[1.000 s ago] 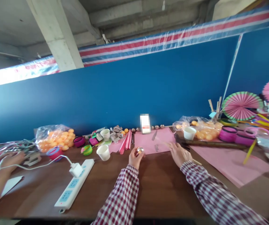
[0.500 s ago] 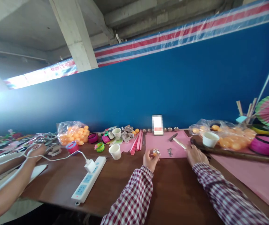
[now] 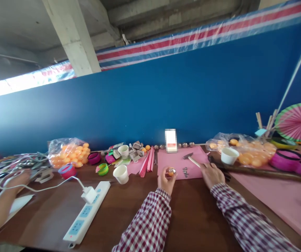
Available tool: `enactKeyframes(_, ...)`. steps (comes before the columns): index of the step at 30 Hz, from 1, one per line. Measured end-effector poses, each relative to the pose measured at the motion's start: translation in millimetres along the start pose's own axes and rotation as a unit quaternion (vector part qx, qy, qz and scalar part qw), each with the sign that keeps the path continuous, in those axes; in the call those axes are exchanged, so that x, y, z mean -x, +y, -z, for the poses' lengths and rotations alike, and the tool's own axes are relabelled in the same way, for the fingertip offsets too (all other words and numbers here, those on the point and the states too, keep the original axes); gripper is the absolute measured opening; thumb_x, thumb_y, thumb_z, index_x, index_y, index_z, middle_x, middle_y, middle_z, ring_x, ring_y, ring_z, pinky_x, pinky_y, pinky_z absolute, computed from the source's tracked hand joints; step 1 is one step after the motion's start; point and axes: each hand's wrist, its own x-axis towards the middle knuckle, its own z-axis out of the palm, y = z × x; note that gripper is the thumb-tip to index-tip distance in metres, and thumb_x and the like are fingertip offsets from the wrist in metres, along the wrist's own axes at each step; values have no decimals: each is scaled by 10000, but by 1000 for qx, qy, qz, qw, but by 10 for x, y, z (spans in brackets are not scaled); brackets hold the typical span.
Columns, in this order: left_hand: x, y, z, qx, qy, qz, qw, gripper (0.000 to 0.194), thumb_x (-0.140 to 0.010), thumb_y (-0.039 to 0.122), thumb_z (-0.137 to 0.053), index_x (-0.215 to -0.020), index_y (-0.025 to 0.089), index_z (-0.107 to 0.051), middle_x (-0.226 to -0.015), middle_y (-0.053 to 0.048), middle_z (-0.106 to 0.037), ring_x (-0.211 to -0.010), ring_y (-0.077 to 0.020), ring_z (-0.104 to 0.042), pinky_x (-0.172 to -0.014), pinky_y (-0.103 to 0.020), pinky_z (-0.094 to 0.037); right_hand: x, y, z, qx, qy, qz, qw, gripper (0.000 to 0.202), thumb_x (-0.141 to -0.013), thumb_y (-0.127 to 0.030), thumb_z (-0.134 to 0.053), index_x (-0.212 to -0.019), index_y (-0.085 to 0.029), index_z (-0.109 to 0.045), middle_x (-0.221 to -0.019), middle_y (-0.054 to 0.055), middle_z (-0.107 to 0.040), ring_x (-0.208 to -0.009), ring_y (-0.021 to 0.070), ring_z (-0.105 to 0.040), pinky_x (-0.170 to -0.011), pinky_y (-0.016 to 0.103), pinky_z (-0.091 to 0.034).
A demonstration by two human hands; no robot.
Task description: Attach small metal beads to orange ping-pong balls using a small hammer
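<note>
An orange ball studded with silvery pieces (image 3: 171, 171) is pinched in my left hand (image 3: 165, 182), over the near left edge of a pink sheet (image 3: 176, 161). At the sheet's right side, my right hand (image 3: 212, 175) grips the handle end of a small hammer (image 3: 194, 161), whose dark head lies toward the sheet's middle. Between my hands sits a little heap of small metal pieces (image 3: 185, 172). Behind the sheet, several silvery balls (image 3: 191, 144) stand in a row along the blue wall.
White cups (image 3: 121, 174) (image 3: 229, 155), folded pink strips (image 3: 147, 162) and a power strip (image 3: 87, 213) lie around. Bags of orange balls (image 3: 70, 153) (image 3: 255, 154) stand on both sides. A dark stick (image 3: 260, 171) lies at right. Another person's arm (image 3: 2, 210) reaches in at far left.
The view has shifted, with the table things sliding left in it. My left hand has raised the ball slightly and turned it. My right hand stays on the hammer handle.
</note>
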Motion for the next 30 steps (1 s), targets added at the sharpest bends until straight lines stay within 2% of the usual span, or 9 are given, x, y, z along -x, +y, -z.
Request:
enactKeyframes(5,-56,-47,14,33,4,22,999,357,-547,244,-688,-875,154,-580,-782,-62,-626,-613,-128,-573,-544,-215,-461,-43,-190,-4,-96,4,45,994,300,-814,-223,-334,-1021,-241,-551,-1041,28,-566,-865,177,-478,-737,268,-367)
enactKeyframes(8,-73,-67,23,47,-4,28,999,361,-550,251,-688,-880,154,-580,-772,-60,-627,-607,-127,-572,-537,-216,-461,-124,-294,-74,-133,-17,51,990,327,-809,-184,-310,-1023,-238,-551,-1094,23,-547,-932,170,-485,-768,264,-365)
enactKeyframes(13,-66,-83,15,43,-27,27,998,358,-565,267,-678,-888,148,-580,-777,-64,-626,-594,-122,-567,-524,-217,-465,-205,-375,-96,-143,-63,61,986,320,-795,-165,-335,-981,-270,-575,-984,2,-596,-942,161,-490,-788,255,-347)
enactKeyframes(18,-54,-119,-35,7,-18,11,1000,369,-543,227,-688,-889,150,-585,-773,-66,-619,-610,-133,-568,-516,-216,-468,-205,-403,-9,-121,-88,38,988,243,-796,-198,-371,-848,-244,-604,-923,13,-602,-873,148,-504,-728,235,-347)
enactKeyframes(25,-51,-106,20,38,-61,12,997,384,-554,201,-682,-925,167,-586,-825,-66,-610,-664,-134,-575,-551,-207,-476,-198,-350,-52,-108,-66,46,991,241,-832,-286,-338,-796,-216,-566,-861,31,-591,-794,149,-513,-647,237,-335)
enactKeyframes(30,-56,-100,27,30,-56,13,998,420,-554,206,-684,-958,167,-578,-839,-72,-613,-663,-137,-584,-563,-216,-489,-188,-362,-23,-105,-70,41,991,210,-818,-298,-374,-760,-210,-555,-823,27,-591,-772,148,-512,-630,232,-331)
